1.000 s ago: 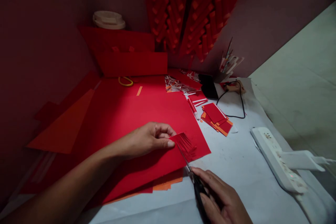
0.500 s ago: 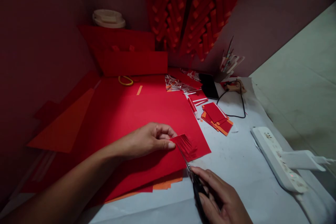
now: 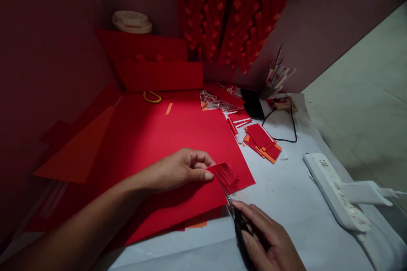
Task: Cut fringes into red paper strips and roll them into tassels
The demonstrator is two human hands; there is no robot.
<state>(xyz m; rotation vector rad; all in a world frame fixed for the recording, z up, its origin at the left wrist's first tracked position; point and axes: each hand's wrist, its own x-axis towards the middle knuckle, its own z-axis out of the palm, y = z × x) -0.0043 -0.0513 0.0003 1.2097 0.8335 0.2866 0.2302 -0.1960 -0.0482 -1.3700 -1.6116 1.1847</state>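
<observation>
My left hand [image 3: 192,167] pinches the upper edge of a red paper sheet [image 3: 178,207], thumb on top, close to where thin strips are cut. The fringe of narrow red strips [image 3: 228,177] fans out at the sheet's right end. In my right hand [image 3: 267,233] is a pair of scissors [image 3: 241,230] with black handles. Their blades lie at the sheet's right side, just below the fringe. Part of the handles is hidden by my fingers. Beneath it all lies a large red sheet [image 3: 152,135].
Small red and orange cards [image 3: 262,142] lie right of the large sheet, near a glue stick [image 3: 233,130]. Paper scraps [image 3: 213,100] and a black phone [image 3: 252,103] are behind. A white power strip [image 3: 333,194] stands at right. A yellow scissor handle [image 3: 152,97] shows at the back.
The lower right edge of the held sheet hangs slightly lower and covers more of the orange paper under it. Both hands stay almost in place.
</observation>
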